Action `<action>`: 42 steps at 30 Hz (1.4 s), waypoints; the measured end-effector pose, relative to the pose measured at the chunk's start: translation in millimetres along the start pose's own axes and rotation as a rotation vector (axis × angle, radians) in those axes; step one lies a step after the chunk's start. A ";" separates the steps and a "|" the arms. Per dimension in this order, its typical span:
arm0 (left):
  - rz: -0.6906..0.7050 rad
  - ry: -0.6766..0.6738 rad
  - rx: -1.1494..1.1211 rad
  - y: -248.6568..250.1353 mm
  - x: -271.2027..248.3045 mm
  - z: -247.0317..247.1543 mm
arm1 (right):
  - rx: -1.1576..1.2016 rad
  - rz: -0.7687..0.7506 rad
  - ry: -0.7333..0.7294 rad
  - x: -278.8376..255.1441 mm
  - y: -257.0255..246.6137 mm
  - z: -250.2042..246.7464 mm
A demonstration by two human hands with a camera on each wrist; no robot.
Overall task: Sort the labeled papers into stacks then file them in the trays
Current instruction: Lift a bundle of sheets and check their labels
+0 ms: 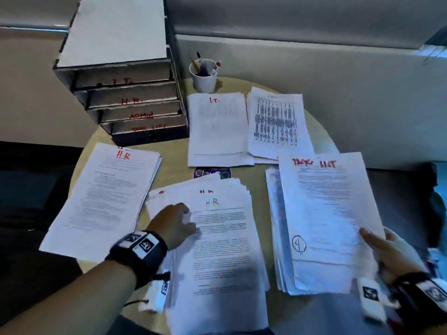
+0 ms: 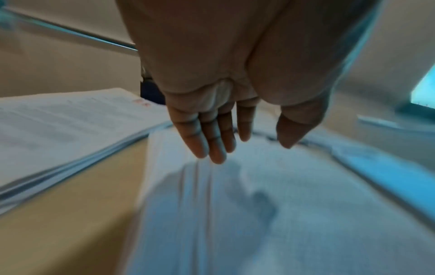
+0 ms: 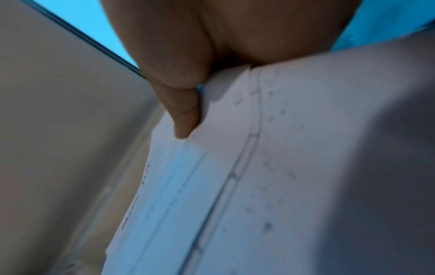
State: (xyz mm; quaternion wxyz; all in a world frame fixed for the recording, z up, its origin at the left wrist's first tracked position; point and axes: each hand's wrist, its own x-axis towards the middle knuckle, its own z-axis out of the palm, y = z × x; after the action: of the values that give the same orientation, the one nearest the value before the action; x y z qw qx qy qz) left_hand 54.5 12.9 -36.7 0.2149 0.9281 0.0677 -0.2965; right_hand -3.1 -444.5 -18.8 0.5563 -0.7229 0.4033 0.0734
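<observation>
A loose central pile (image 1: 222, 250) (image 2: 235, 204) has an "H.R" sheet on top. My left hand (image 1: 183, 218) (image 2: 235, 145) rests over its upper left part with straight fingers, holding nothing. At the right, my right hand (image 1: 382, 243) pinches the right edge of a "TASK LIST" sheet (image 1: 324, 209) (image 3: 235, 148), thumb (image 3: 186, 119) on top, above the stack below it. An H.R stack (image 1: 106, 194) (image 2: 58, 121) lies at the left, an I.T stack (image 1: 217, 126) at the back. The trays (image 1: 130, 97) read I.T, H.R, ADMIN, TASK LIST.
A stack topped by a densely printed sheet (image 1: 275, 122) lies beside the I.T stack. A white cup of pens (image 1: 204, 73) stands behind them. A purple round sticker (image 1: 212, 172) shows on the round tan table (image 1: 169, 155). Grey partition walls close in behind.
</observation>
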 end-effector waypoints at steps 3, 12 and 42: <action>-0.118 -0.017 0.069 -1.6 4.7 35.8 | -0.186 0.017 0.055 10.1 16.8 16.4; -0.346 0.153 -0.150 7.6 11.9 56.1 | -0.771 -0.241 0.347 7.5 14.7 41.3; 0.099 -0.147 -0.693 -42.8 4.4 39.8 | -0.265 -0.357 0.003 -54.1 18.0 211.9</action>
State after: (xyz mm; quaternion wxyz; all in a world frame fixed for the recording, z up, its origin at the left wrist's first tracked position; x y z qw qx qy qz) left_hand 26.5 33.8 -83.7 0.5352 0.7785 0.1034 -0.3111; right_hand 21.6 -235.4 -80.7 0.4602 -0.8496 0.2563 0.0250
